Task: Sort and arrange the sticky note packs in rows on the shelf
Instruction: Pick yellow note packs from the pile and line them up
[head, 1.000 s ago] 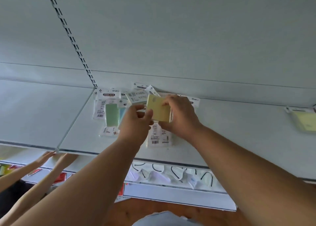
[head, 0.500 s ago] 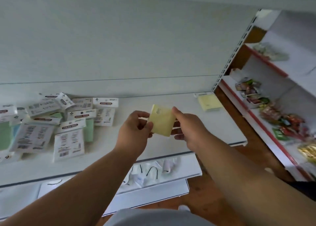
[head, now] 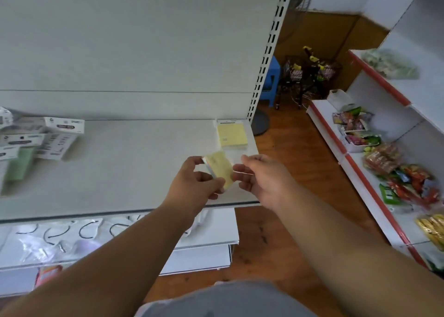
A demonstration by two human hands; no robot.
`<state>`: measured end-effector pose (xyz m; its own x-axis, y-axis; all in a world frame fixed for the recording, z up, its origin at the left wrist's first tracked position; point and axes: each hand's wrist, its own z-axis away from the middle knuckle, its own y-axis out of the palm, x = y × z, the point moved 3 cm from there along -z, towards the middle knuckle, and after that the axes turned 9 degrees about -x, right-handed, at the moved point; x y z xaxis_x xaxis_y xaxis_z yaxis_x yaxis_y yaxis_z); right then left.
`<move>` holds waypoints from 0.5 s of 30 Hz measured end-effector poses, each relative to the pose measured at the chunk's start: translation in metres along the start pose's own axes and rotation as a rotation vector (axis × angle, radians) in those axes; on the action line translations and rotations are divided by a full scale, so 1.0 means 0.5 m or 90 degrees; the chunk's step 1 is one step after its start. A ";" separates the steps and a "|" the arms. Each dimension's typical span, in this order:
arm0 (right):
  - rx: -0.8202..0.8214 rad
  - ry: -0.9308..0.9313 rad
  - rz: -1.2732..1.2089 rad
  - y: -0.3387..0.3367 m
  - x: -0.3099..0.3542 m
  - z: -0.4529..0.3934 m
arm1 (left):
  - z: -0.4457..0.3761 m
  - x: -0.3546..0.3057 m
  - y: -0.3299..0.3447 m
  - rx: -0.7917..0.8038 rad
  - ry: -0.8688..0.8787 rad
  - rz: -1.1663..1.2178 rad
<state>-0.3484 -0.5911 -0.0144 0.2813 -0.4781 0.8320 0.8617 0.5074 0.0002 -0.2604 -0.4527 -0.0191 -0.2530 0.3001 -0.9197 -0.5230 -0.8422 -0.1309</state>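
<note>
My left hand (head: pixel 195 181) grips a yellow sticky note pack (head: pixel 219 168) over the right part of the white shelf (head: pixel 125 172). The fingers of my right hand (head: pixel 260 177) touch the pack's clear wrapper at its right edge. Another yellow sticky note pack (head: pixel 231 134) lies flat in the shelf's far right corner, just beyond the held one. A loose pile of white-carded sticky note packs (head: pixel 51 137), some green, lies at the left end of the shelf.
A slotted upright (head: pixel 269 50) ends the shelf on the right. Below hangs a lower shelf with bagged items (head: pixel 72 235). Across a wooden floor aisle stands a red-trimmed rack of snack packets (head: pixel 384 163). A blue stool (head: pixel 271 81) stands at the back.
My view and both hands have swung right along the shelf, carrying the yellow pack from the pile at the left toward the far right corner pack.
</note>
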 end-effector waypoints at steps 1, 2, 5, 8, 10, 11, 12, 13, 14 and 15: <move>0.007 0.004 -0.001 -0.007 0.004 -0.002 | 0.012 0.001 0.011 -0.004 0.001 -0.005; -0.006 -0.006 0.012 -0.014 0.007 -0.005 | 0.020 0.003 0.021 -0.018 0.003 0.000; -0.089 -0.056 0.140 -0.036 0.005 -0.017 | 0.029 0.003 0.038 -0.091 -0.007 0.084; -0.042 0.018 0.085 -0.032 -0.009 -0.024 | 0.032 -0.005 0.047 -0.102 -0.015 0.109; -0.019 0.030 0.045 -0.030 -0.010 -0.033 | 0.032 -0.001 0.053 -0.092 -0.011 0.049; -0.020 0.014 0.055 -0.034 -0.008 -0.041 | 0.031 0.003 0.054 -0.097 0.004 -0.010; -0.028 -0.012 0.084 -0.040 -0.005 -0.051 | 0.027 0.004 0.052 -0.109 0.042 -0.103; -0.039 -0.045 0.130 -0.046 0.000 -0.063 | 0.021 0.004 0.048 -0.117 0.094 -0.228; -0.049 -0.083 0.194 -0.053 0.007 -0.075 | 0.017 0.004 0.047 -0.112 0.148 -0.365; -0.055 -0.127 0.266 -0.057 0.014 -0.085 | 0.013 0.004 0.047 -0.098 0.196 -0.494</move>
<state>-0.3531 -0.6394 -0.0323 0.5326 -0.0936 0.8411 0.7260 0.5614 -0.3972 -0.2786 -0.4691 -0.0215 0.3765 0.7008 -0.6059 -0.3350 -0.5068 -0.7943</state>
